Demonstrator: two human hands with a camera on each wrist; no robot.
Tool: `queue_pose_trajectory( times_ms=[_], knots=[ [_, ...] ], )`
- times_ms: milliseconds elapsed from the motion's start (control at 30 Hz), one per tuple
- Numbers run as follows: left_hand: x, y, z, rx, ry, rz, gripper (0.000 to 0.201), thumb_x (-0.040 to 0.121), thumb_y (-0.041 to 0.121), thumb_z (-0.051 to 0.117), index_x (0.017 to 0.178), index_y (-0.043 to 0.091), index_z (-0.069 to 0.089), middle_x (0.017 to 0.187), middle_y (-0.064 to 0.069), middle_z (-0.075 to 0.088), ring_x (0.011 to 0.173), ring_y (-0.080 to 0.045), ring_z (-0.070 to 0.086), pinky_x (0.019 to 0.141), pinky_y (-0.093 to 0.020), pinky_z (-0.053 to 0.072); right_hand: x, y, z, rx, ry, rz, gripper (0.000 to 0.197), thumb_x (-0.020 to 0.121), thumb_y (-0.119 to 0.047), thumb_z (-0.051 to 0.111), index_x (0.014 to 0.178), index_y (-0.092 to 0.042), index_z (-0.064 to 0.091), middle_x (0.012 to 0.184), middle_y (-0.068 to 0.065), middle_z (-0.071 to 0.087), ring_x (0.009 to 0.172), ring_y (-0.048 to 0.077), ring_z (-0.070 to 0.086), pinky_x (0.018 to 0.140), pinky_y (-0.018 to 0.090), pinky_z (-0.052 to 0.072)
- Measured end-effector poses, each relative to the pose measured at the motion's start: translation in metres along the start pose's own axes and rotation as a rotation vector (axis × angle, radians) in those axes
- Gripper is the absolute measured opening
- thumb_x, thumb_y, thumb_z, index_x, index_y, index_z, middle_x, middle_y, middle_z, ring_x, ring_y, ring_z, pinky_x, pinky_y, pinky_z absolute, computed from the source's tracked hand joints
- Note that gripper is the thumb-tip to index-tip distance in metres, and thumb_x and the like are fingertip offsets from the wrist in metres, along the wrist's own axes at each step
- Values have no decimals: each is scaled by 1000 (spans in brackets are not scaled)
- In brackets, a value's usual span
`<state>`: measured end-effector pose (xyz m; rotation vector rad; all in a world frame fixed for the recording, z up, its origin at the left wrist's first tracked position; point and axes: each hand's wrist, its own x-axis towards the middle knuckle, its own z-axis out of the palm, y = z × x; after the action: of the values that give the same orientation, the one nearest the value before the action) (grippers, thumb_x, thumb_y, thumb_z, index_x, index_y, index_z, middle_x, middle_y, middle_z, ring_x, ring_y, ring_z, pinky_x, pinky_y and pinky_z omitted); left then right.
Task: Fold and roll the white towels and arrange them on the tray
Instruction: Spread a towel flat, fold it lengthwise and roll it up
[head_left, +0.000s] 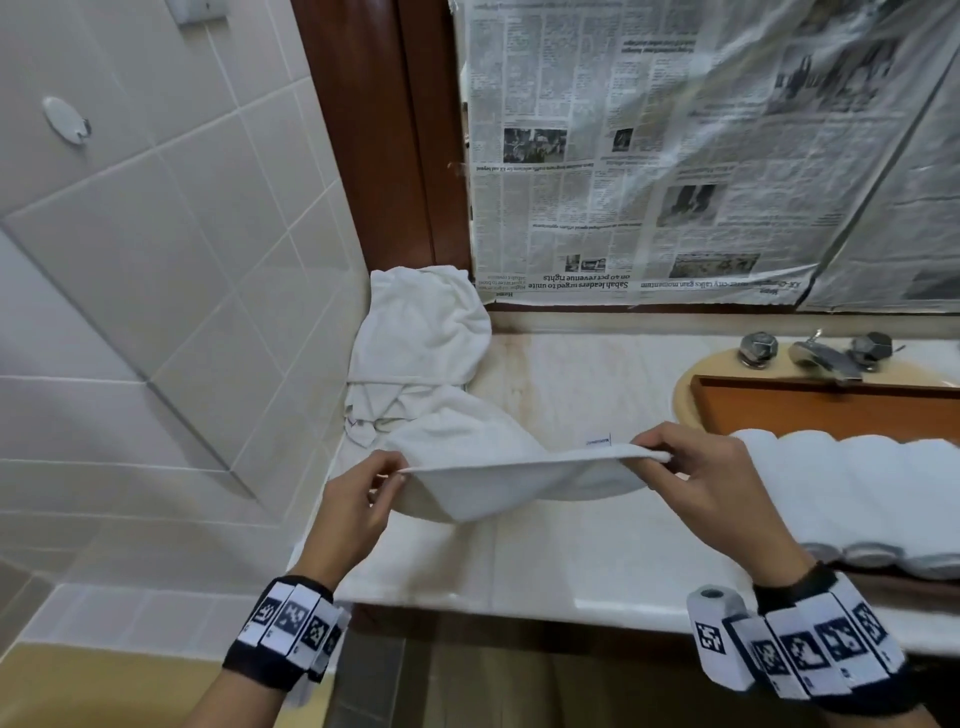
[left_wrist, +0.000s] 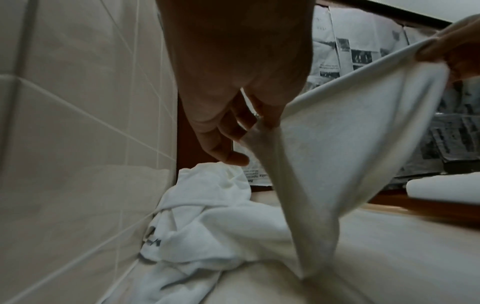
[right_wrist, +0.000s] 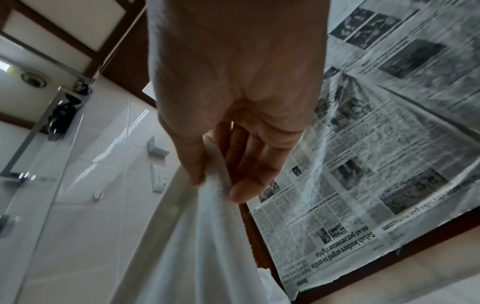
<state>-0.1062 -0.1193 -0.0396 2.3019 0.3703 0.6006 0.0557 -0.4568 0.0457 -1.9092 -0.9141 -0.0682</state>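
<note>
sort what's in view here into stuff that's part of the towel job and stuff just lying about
Part of the job:
- towel, pinched by left hand and right hand
- loose towel pile in the corner
- rolled towels
- wooden tray

Just there:
- newspaper over the mirror
- tap
- countertop

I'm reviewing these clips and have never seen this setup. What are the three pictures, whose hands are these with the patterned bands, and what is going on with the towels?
No machine here: a person wears one camera on the head and one on each wrist, next to the patterned bands. The head view looks down at a bathroom counter. The left hand and right hand each pinch an end of one white towel, stretched between them above the counter. Unfolded towels are heaped in the corner; rolled towels lie on the wooden tray at the right. The wrist views show each pinch close up.
</note>
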Motion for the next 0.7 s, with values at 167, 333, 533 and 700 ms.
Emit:
queue_pose_trajectory(
  times_ms=[167, 333, 533, 700],
  knots=[
    [-11, 31, 25, -43, 84, -42, 14, 95, 17, 65, 102, 28, 67, 100, 21, 67, 97, 0, 60, 74, -10, 44, -14, 31, -17, 108, 22, 104, 7, 89, -20, 70, 83, -22, 70, 72, -2, 66, 64, 18, 59, 57, 36, 47],
    [-1, 27, 75, 67, 39, -97, 8, 95, 17, 66, 100, 22, 70, 98, 14, 70, 92, 1, 60, 80, -17, 44, -11, 89, 29, -38, -120, 148, 12, 91, -26, 68, 82, -18, 68, 72, -5, 64, 70, 12, 60, 63, 29, 48],
    [26, -10, 115, 271, -93, -292, 5, 90, 11, 67, 92, 10, 71, 107, -9, 69, 108, -29, 61, 91, -36, 44, 2, 138, 89, -135, -271, 266, 21, 94, -25, 62, 94, -5, 65, 93, 8, 62, 86, 25, 58, 80, 38, 45],
    [40, -48, 125, 367, -327, -448, 11, 93, 15, 61, 101, 13, 68, 131, -13, 60, 125, -30, 52, 97, -31, 38, 3, 156, 121, -144, -386, 365, 28, 95, -27, 61, 114, -6, 63, 113, 5, 58, 102, 21, 56, 84, 23, 35]
  ],
)
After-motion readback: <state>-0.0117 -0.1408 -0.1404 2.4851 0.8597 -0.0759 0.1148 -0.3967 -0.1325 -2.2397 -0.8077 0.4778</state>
